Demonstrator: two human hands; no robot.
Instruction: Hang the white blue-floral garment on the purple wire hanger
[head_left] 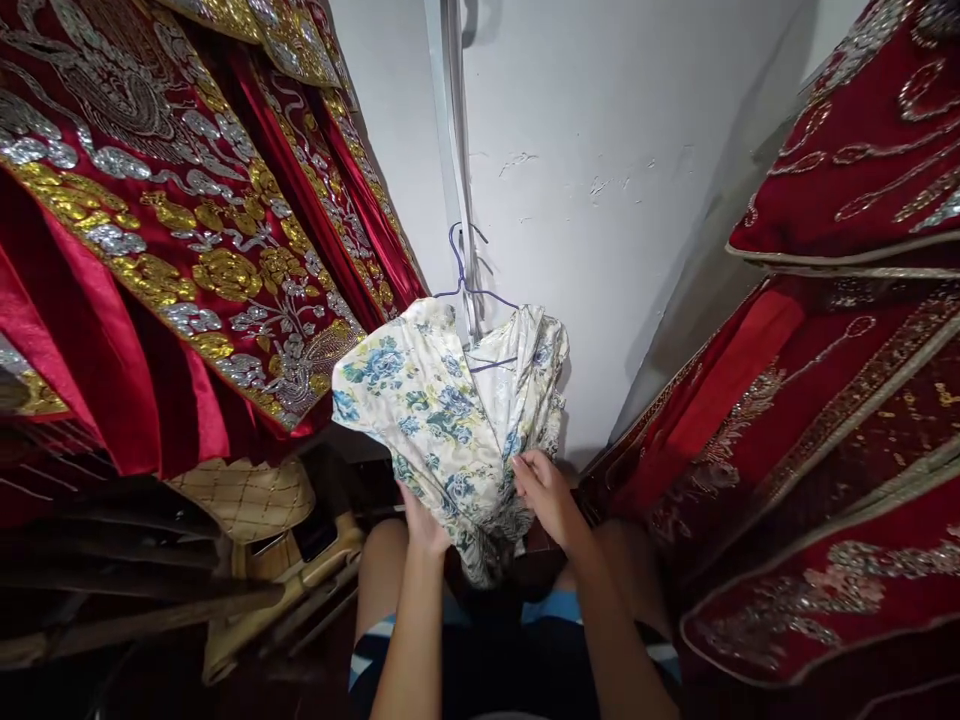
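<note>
A white floral blouse (442,410) with blue flowers hangs in front of me on a thin purple wire hanger (487,294). The hanger's hook rests at a pale strap or strip (450,120) along the wall. My left hand (424,525) is at the blouse's lower left side, its fingers hidden behind the cloth. With thumb and fingers pinched, my right hand (541,490) grips the blouse's front edge, low on the right. Below the hands the gathered hem bunches up in shadow.
Red embroidered garments with gold and silver sequins (225,270) hang close on the left. More red beaded garments (750,400) crowd the right. A wooden chair (330,560) with a checked cushion (251,498) stands at lower left. Behind the blouse is a scuffed white wall (600,180).
</note>
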